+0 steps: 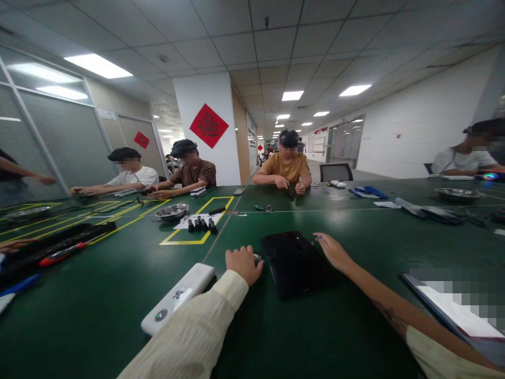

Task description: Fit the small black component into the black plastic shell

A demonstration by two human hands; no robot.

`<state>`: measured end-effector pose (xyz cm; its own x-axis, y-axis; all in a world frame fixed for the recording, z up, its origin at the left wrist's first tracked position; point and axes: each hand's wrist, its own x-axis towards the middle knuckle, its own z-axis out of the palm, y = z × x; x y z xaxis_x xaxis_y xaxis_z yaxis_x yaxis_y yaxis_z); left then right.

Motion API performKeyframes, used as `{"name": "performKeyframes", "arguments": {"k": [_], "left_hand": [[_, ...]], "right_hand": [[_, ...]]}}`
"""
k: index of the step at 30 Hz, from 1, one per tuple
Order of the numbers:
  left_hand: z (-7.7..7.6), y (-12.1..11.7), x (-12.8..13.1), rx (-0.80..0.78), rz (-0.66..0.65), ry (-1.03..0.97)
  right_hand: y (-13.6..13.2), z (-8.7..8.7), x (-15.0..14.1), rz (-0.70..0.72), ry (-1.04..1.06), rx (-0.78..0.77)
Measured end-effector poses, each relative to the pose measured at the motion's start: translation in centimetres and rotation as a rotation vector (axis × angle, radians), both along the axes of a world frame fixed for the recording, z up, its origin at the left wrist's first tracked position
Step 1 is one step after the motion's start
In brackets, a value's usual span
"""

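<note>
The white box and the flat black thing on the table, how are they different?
Colour: the white box is pale, while the flat black thing is dark.
Shape: the white box is long and narrow; the flat black thing is wider.
Marks: the white box has big dark writing; the flat black thing shows none.
Both lie on the green table.

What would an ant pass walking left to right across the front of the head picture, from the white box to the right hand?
White box, left hand, shiny flat black panel, right hand.
</note>
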<state>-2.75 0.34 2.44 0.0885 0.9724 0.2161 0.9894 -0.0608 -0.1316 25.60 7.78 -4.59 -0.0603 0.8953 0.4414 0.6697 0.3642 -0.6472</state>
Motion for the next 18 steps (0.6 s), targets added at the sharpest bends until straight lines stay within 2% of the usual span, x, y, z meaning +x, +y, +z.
{"name": "performKeyframes", "arguments": {"k": [6, 9, 11, 13, 16, 18], "left_hand": [[-0.5, 0.2, 0.2, 0.006, 0.047, -0.034], [-0.3, 0.5, 0.1, 0.106, 0.064, -0.071], [0.0, 0.7, 0.0, 0.229, 0.051, -0.125], [0.3, 0.8, -0.1, 0.399, -0.040, -0.201], [0.4, 0.7, 0.0, 0.667, -0.308, -0.275], [0.2, 0.5, 0.1, 0.780, -0.469, -0.293]], "right_hand": [[-0.9, 0.8, -0.3, 0.059, -0.105, 0.121], [-1.1, 1.1, -0.5, 0.063, -0.123, 0.178], [-1.3, 1.4, -0.8, 0.061, -0.102, 0.235], [-1.8, 1.8, -1.3, 0.048, -0.038, 0.311], [-3.0, 2.8, -2.5, 0.027, 0.104, 0.387], [-4.0, 3.3, -3.6, 0.064, 0.210, 0.363]]}}
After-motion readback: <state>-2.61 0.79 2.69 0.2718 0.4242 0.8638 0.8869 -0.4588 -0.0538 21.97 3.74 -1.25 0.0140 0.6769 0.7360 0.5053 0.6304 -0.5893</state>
